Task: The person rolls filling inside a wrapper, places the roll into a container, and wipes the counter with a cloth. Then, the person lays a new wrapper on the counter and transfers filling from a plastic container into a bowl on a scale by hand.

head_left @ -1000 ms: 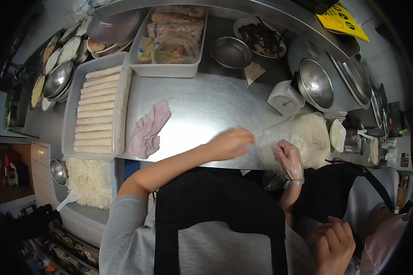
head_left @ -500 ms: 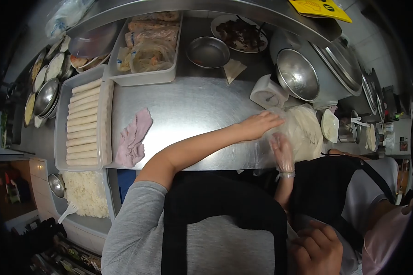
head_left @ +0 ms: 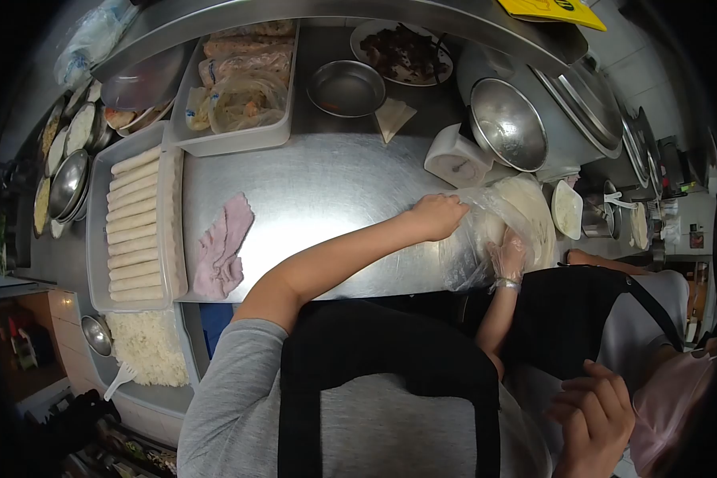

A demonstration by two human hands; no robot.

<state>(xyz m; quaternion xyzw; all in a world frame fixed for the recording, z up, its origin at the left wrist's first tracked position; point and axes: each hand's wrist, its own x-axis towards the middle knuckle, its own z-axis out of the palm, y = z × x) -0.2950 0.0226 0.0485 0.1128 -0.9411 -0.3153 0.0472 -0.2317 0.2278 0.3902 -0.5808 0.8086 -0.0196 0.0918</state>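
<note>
My bare left hand (head_left: 440, 217) is closed, gripping the edge of a clear plastic bag (head_left: 466, 255) over the steel counter. Pale, flat round sheets (head_left: 531, 209) are stacked in and beside the bag, partly covered by its film. My right hand (head_left: 508, 256) wears a clear plastic glove and reaches under the lifted film, against the pale sheets. Its fingers look stretched out, partly blurred by the plastic. A white kitchen scale (head_left: 458, 159) stands just beyond my left hand. Right of the sheets is a white oval dish (head_left: 566, 209).
A tub of pale rolls (head_left: 135, 227) and a pink cloth (head_left: 225, 247) lie left on the steel counter (head_left: 319, 183). Steel bowls (head_left: 508, 123) and a plate of dark food (head_left: 402, 52) stand behind. A co-worker's hand (head_left: 593, 418) is raised at lower right.
My left hand has drawn slightly left and down, pulling the bag's film off the sheets. My gloved right hand has moved right, in under the film. The co-worker's hand has shifted right.
</note>
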